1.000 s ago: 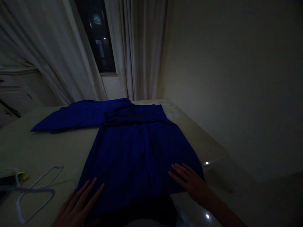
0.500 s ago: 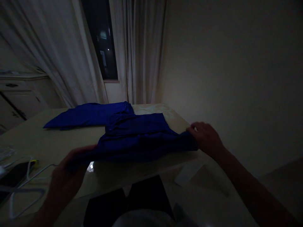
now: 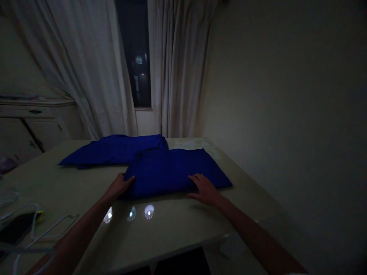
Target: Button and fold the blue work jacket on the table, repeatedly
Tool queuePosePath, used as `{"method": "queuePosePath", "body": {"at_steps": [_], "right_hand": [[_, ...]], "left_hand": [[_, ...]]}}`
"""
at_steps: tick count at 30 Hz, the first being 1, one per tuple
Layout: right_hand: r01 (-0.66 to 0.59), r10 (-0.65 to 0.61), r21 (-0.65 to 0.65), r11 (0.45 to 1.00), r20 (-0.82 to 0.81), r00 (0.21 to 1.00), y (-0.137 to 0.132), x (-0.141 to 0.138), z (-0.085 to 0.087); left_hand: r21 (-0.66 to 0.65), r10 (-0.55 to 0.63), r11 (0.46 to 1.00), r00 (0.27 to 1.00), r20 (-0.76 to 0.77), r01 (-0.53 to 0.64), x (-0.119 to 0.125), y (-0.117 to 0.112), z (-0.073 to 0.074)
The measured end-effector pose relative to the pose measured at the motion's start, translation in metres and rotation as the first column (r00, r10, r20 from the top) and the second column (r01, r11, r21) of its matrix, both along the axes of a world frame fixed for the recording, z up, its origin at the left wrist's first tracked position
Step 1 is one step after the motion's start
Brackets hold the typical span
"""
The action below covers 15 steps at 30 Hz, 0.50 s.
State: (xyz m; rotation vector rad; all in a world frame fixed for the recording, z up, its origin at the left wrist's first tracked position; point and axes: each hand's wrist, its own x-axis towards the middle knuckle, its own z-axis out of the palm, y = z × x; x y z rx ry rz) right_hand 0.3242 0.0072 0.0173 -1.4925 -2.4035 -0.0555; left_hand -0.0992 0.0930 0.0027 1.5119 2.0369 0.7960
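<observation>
The white hanger (image 3: 54,228) is cut off at the lower left corner. The dark object (image 3: 17,228) beside it cannot be identified.

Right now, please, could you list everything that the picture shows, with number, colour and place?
blue garment: one, deep blue, folded, far middle of the table, one part stretched to the left
table: one, pale and glossy, fills the foreground
light spots: three, white, reflected in the table before the garment
hanger: one, white wire, table's near left
dark flat thing: one, black, left edge, too dim to name
curtains: two, white, beside the window
window: one, dark, behind the table
cabinet: one, pale, far left
wall: plain, pale, right
left hand: one, touching the garment's near left corner
right hand: one, fingers flat on its near edge
</observation>
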Motion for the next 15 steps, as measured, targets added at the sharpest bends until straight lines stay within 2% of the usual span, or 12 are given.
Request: {"method": "queuePosePath", "body": {"at_steps": [2,4,6,7,8,9,10,11,12,13,14,15], "right_hand": [[-0.008,0.01,-0.02,1.0,0.104,0.995,-0.007,0.001,-0.018],[0.033,-0.029,-0.018,0.999,0.172,0.985,-0.002,0.013,-0.021],[0.095,-0.094,0.003,0.995,0.185,0.978,0.012,0.04,-0.014],[0.156,-0.16,0.038,0.987,0.159,0.974,0.02,0.058,-0.008],[0.23,-0.239,0.08,0.97,0.126,0.963,0.027,0.077,-0.001],[0.328,-0.339,0.137,0.935,0.064,0.939,0.033,0.096,0.005],[0.402,-0.411,0.183,0.897,0.012,0.911,0.036,0.112,0.011],[0.459,-0.459,0.212,0.863,-0.052,0.887,0.037,0.122,0.015],[0.483,-0.472,0.222,0.847,-0.106,0.875,0.034,0.124,0.017],[0.475,-0.454,0.215,0.854,-0.14,0.88,0.027,0.119,0.017],[0.449,-0.421,0.196,0.872,-0.17,0.891,0.016,0.106,0.013],[0.408,-0.379,0.162,0.898,-0.184,0.907,0.003,0.086,0.007]], "left_hand": [[-0.11,0.02,0.994,0.983,0.183,0.0,0.005,-0.006,0.001],[-0.166,0.031,0.986,0.937,0.347,0.029,0.022,-0.021,0.008],[-0.165,-0.035,0.976,0.85,0.526,0.143,0.048,-0.052,0.013],[-0.119,-0.139,0.956,0.773,0.619,0.268,0.061,-0.072,0.013],[-0.052,-0.273,0.903,0.662,0.698,0.427,0.073,-0.095,0.012],[-0.02,-0.389,0.799,0.544,0.743,0.6,0.084,-0.118,0.009],[-0.038,-0.474,0.624,0.416,0.776,0.781,0.092,-0.139,0.007],[-0.064,-0.535,0.469,0.341,0.773,0.881,0.098,-0.156,0.005],[-0.095,-0.581,0.351,0.296,0.758,0.932,0.102,-0.169,0.004],[-0.123,-0.611,0.29,0.283,0.739,0.949,0.104,-0.175,0.006],[-0.134,-0.635,0.3,0.302,0.711,0.945,0.105,-0.175,0.008],[-0.126,-0.651,0.356,0.342,0.678,0.926,0.106,-0.17,0.011]]}}
